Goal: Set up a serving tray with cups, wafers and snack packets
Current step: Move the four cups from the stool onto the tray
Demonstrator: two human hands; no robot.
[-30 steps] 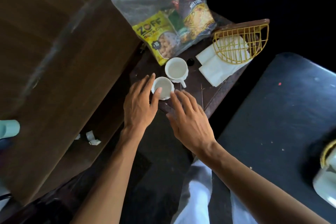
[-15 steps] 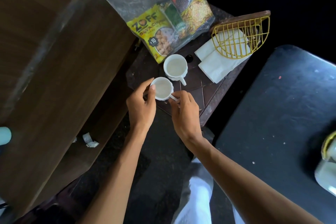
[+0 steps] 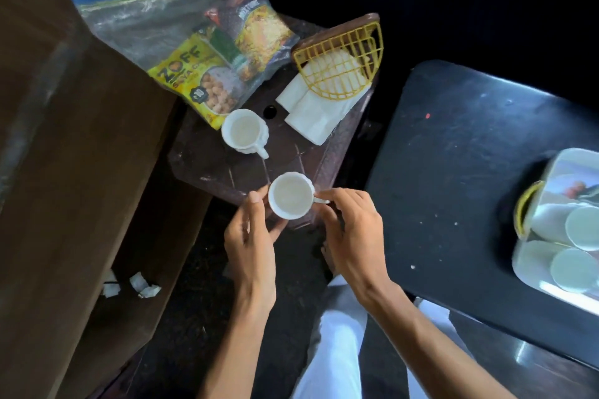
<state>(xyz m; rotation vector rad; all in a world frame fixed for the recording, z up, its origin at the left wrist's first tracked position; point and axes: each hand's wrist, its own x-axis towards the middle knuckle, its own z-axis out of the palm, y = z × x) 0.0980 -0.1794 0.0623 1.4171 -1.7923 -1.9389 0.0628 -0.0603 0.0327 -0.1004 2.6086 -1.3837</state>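
Note:
A small white cup [image 3: 291, 194] is held over the near corner of the dark brown stool [image 3: 291, 152]. My right hand [image 3: 351, 230] pinches its handle, and my left hand [image 3: 251, 236] cradles its left side and bottom. A second white cup [image 3: 244, 130] stands upright further back on the stool. Behind it lies a clear zip bag [image 3: 181, 32] with snack packets inside, a yellow one [image 3: 197, 81] nearest. At the right edge a shiny serving tray [image 3: 551, 288] holds white cups lying on their sides [image 3: 580, 227].
A yellow wire napkin holder [image 3: 343, 61] with white napkins [image 3: 311, 113] sits at the stool's far right. A black table [image 3: 453, 172] carries the tray. A brown wooden cabinet [image 3: 64, 155] stands at left, with paper scraps [image 3: 136, 285] on the floor. White-trousered legs [image 3: 334, 350] are below.
Both hands closed on the near cup and lifted it from beside the other cup toward me, to the stool's near corner. The view shifted, bringing the tray into sight.

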